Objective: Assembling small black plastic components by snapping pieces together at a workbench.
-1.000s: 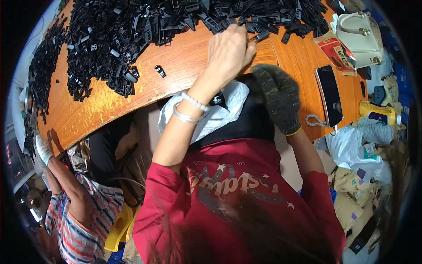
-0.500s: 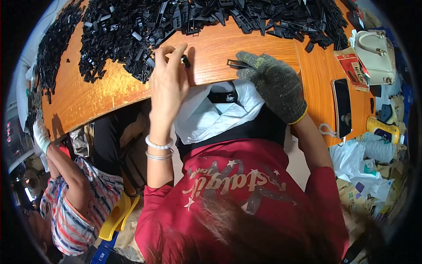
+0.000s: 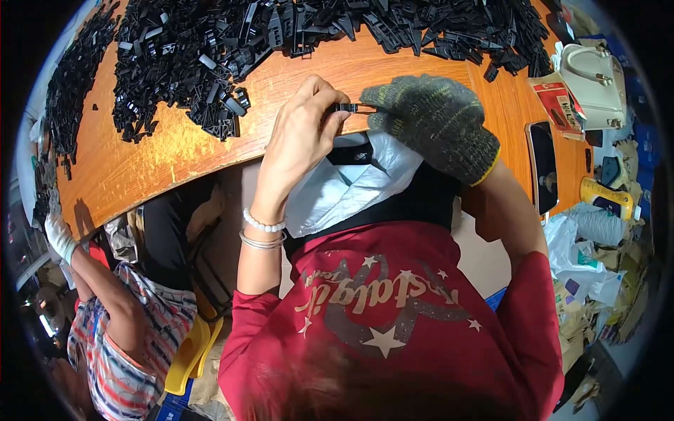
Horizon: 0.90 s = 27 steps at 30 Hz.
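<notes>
My bare left hand (image 3: 303,130) pinches a small black plastic part (image 3: 344,107) above the table's near edge. My right hand (image 3: 437,123), in a dark grey knitted glove with a yellow cuff, is closed on a slim black plastic piece (image 3: 366,109). The two parts meet end to end between my hands; whether they are joined I cannot tell. Below them, a white plastic bag (image 3: 330,200) lies open on my lap, with something black inside. Beyond my hands spreads a large heap of black plastic parts (image 3: 189,63).
The wooden table (image 3: 168,151) curves round in front of me. A phone (image 3: 543,168), a red packet (image 3: 558,105) and a pale handbag (image 3: 595,88) lie at the right. At the left, another person's white-gloved hand (image 3: 62,237) is by the table edge, near another black heap (image 3: 74,84).
My left hand has moved right with its small black part, up to the piece in my right hand. My right hand has shifted slightly and turned its piece towards it.
</notes>
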Each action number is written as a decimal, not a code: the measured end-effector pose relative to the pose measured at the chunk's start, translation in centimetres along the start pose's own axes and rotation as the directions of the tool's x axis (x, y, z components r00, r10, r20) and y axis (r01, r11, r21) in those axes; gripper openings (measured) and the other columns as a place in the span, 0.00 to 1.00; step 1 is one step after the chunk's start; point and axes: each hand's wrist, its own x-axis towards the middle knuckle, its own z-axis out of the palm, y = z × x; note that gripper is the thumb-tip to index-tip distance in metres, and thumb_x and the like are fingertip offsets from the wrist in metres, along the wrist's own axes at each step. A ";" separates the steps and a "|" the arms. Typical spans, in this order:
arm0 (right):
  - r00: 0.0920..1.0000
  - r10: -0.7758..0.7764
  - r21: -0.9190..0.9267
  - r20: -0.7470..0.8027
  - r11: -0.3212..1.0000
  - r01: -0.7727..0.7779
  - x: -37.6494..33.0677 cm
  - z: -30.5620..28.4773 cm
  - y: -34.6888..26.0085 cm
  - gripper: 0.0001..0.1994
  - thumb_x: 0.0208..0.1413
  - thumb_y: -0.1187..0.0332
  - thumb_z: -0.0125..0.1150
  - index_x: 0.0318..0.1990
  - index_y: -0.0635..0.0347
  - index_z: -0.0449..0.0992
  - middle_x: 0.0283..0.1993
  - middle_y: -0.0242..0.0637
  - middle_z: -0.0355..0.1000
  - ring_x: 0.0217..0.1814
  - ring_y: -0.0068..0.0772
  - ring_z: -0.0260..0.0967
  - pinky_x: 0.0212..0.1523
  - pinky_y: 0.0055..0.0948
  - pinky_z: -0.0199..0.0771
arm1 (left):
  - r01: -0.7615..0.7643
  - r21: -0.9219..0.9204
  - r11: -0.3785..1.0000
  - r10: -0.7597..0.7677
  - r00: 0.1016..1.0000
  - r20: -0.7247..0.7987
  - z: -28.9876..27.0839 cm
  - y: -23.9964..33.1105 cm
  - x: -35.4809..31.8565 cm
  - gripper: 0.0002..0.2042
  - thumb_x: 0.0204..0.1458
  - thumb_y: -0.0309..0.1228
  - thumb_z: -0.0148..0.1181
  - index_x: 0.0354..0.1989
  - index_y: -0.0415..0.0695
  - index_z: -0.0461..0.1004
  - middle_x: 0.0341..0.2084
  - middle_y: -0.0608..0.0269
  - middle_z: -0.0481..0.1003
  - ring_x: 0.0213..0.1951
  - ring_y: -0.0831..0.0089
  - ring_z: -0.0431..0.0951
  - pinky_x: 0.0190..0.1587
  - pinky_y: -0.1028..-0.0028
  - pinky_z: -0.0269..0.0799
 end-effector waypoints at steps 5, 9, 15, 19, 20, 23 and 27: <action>0.982 -0.156 0.033 -0.110 0.987 0.160 -0.9 1.9 1.1 0.21 0.58 0.63 0.53 0.58 0.56 0.68 0.61 0.45 0.63 0.63 0.39 0.62 0.63 0.39 0.61 | 0.063 -0.091 0.994 -0.062 0.998 0.015 0.1 0.2 -0.2 0.05 0.47 0.20 0.61 0.33 0.35 0.74 0.30 0.53 0.69 0.30 0.54 0.75 0.33 0.64 0.70; 0.979 -0.187 -0.133 0.085 0.971 0.197 1.2 0.5 0.4 0.18 0.58 0.64 0.53 0.54 0.60 0.70 0.56 0.44 0.68 0.57 0.37 0.67 0.56 0.37 0.67 | -0.009 -0.058 0.998 0.009 1.000 0.000 0.0 0.0 -0.3 0.06 0.44 0.17 0.58 0.32 0.34 0.72 0.30 0.52 0.69 0.30 0.53 0.75 0.33 0.64 0.69; 0.967 -0.236 -0.060 0.095 0.968 0.243 2.5 -1.0 0.0 0.16 0.58 0.64 0.53 0.51 0.60 0.71 0.50 0.42 0.70 0.51 0.37 0.70 0.50 0.36 0.70 | -0.060 -0.100 0.993 0.054 0.997 -0.053 0.2 -0.3 -0.5 0.05 0.42 0.17 0.56 0.29 0.33 0.68 0.29 0.53 0.67 0.27 0.51 0.73 0.30 0.62 0.69; 0.953 -0.292 -0.016 0.076 0.956 0.294 3.2 -1.3 -0.3 0.15 0.58 0.64 0.53 0.49 0.60 0.72 0.47 0.41 0.72 0.47 0.37 0.72 0.46 0.35 0.72 | -0.094 -0.053 0.994 0.091 0.995 -0.046 0.4 -0.6 -0.1 0.05 0.42 0.17 0.56 0.28 0.35 0.69 0.28 0.53 0.67 0.26 0.52 0.73 0.30 0.63 0.70; 0.950 -0.305 -0.007 0.070 0.952 0.306 3.1 -1.3 -0.4 0.14 0.58 0.64 0.53 0.49 0.60 0.72 0.46 0.41 0.73 0.46 0.37 0.72 0.45 0.35 0.72 | -0.094 -0.052 0.994 0.092 0.995 -0.045 0.5 -0.6 -0.1 0.05 0.42 0.17 0.56 0.28 0.35 0.69 0.28 0.53 0.67 0.26 0.52 0.73 0.30 0.63 0.70; 0.988 -0.155 0.039 0.015 0.987 0.154 3.0 -0.1 -0.8 0.12 0.56 0.62 0.56 0.41 0.60 0.75 0.37 0.38 0.73 0.37 0.37 0.73 0.37 0.34 0.73 | -0.041 -0.132 0.990 0.030 0.996 -0.084 0.5 -0.4 0.0 0.06 0.44 0.17 0.57 0.31 0.35 0.71 0.28 0.55 0.68 0.24 0.60 0.74 0.28 0.67 0.69; 0.998 0.040 0.172 -0.046 0.985 -0.031 0.1 -0.6 -1.1 0.13 0.58 0.61 0.56 0.46 0.57 0.77 0.44 0.42 0.74 0.44 0.37 0.74 0.43 0.32 0.74 | 0.005 -0.094 0.996 -0.012 0.997 -0.082 0.4 -0.5 -0.7 0.05 0.46 0.19 0.59 0.31 0.34 0.73 0.28 0.57 0.67 0.22 0.68 0.72 0.26 0.71 0.68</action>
